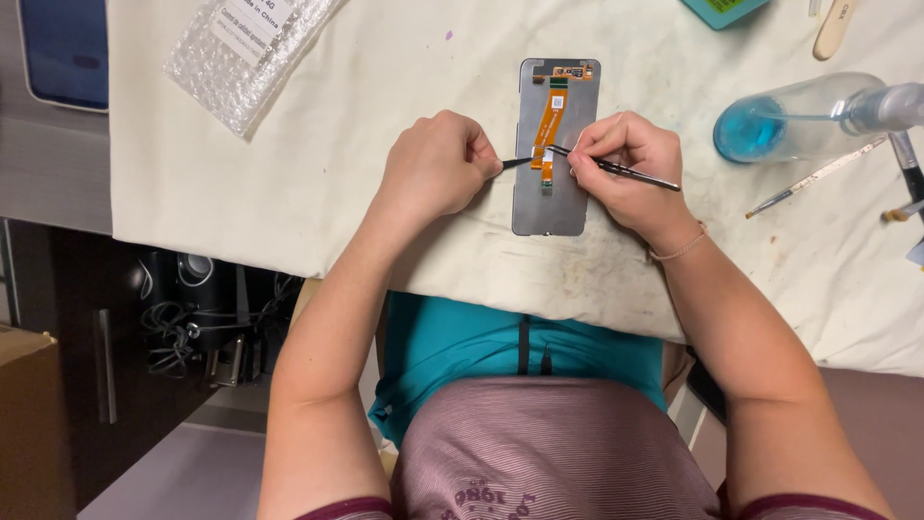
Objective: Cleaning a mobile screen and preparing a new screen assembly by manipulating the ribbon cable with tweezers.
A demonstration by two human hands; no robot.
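A phone screen panel (551, 197) lies face down on the cream-cloth tabletop (318, 183) directly in front of me, its grey back up and an orange flex cable (548, 130) running down its upper half. My left hand (435, 169) is curled into a fist just left of the panel, fingers closed on a thin black tool (516, 163) whose tip reaches the lower end of the cable. My right hand (630, 164) rests on the panel's right edge, fingers pinched on a slim dark tool with a metal shaft (630, 172); its point meets the cable at the same spot, while its other end sticks out to the right past my knuckles. The two hands sit close together, each clamped on its own tool, with the panel between them.

To the right, well apart from the panel, a thin brush (816, 177) lies slanted on the cloth, and just beyond it a clear bottle with blue liquid (794, 120) lies on its side. Farther back on the left, a bubble-wrap pouch (245, 53) sits near the far edge of the tabletop.
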